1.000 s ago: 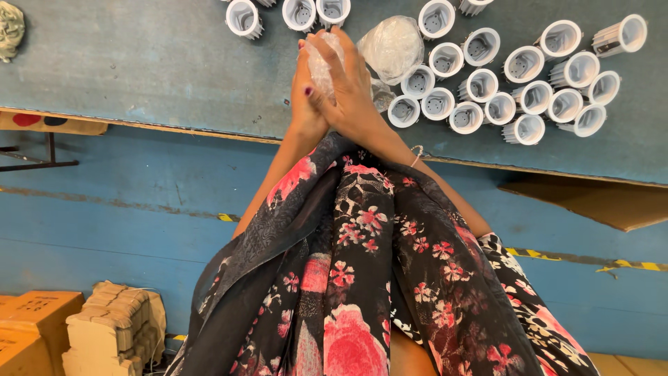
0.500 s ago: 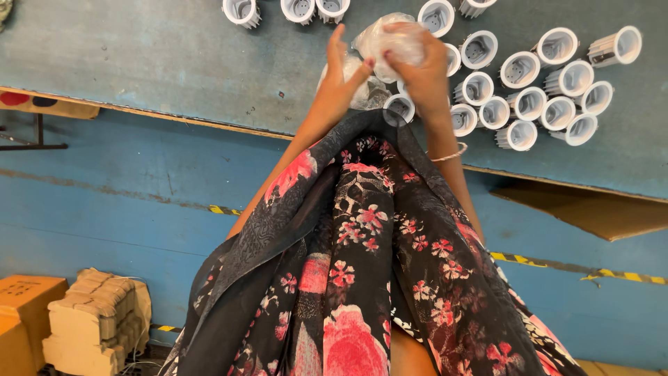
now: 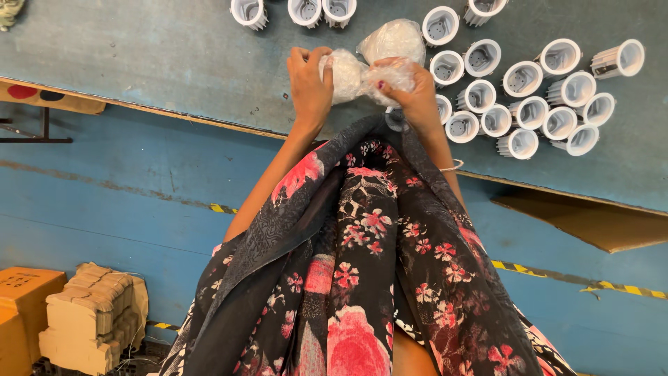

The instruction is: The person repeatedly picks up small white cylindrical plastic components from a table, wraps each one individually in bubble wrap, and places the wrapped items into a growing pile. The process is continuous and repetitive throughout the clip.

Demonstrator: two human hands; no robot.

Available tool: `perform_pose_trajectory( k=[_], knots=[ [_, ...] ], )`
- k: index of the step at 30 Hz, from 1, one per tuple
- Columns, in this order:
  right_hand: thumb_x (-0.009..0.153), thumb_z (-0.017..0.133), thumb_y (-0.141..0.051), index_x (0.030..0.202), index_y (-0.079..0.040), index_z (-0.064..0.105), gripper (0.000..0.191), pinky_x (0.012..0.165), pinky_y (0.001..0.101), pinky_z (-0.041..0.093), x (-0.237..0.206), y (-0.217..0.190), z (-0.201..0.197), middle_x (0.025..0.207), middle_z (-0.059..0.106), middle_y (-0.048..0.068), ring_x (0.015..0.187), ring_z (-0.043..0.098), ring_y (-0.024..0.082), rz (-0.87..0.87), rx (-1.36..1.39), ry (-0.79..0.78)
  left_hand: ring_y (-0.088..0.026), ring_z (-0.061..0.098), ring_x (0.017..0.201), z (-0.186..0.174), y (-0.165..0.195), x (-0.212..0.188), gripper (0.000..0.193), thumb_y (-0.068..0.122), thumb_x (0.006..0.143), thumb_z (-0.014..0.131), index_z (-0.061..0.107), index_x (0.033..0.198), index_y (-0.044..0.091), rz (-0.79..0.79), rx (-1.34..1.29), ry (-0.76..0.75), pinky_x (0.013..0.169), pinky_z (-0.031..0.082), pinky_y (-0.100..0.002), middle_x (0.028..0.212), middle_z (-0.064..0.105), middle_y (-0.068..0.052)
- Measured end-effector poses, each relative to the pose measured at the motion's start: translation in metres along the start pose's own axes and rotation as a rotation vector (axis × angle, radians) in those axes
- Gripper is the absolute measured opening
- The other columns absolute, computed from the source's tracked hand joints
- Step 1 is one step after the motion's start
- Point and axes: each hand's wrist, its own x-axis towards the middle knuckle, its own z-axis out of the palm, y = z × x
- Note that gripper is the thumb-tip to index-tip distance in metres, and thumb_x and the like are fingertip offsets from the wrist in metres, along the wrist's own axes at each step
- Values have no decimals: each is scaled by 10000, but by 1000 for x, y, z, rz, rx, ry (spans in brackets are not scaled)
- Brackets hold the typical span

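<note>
Right now a crumpled clear plastic bag (image 3: 362,69) sits over the grey surface (image 3: 139,56), held between both hands: the left hand (image 3: 309,80) is closed on its left end, the right hand (image 3: 407,87) is clamped on its right side. White cup-shaped housings (image 3: 522,104) cluster just beside the right hand. Gripping near the bag's mouth and pulling evenly looks the surest way to handle it

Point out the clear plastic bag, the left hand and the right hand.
clear plastic bag (image 3: 346,72): head view, crumpled part between the hands.
left hand (image 3: 310,87): head view, back of the hand.
right hand (image 3: 412,90): head view, back of the hand.
</note>
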Motion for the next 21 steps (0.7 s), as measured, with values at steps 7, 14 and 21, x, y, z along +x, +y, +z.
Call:
perform_pose_trajectory(
  k=[7,14,21],
  knots=[
    [869,765,-95,1175,-10,710,322,927,319,565,17,40,39,1182,738,119,1030,706,215,-39,-523,-67,-311,643,836,-23,5,9,179,184,1013,652,738,1161,131,-44,-120,-1,767,504,-431,944,644,-150],
    [816,839,-84,1462,-17,491,737,1076,357,440,55,67,52,1407,592,187,1283,574,288,-59,-555,-152,-326,684,789,-43,14,8,406,85,1008,559,635,1399,164,-141,-308,-199,769,546,-401,967,713,-219],
    [848,727,47,1493,-109,468,712,921,331,559,63,68,76,1301,625,135,1129,655,221,279,260,-34,-360,724,1116,-54,3,3,340,68,1045,570,655,1364,149,-18,-352,-117,911,569,-379,1245,698,-246]
  ],
)
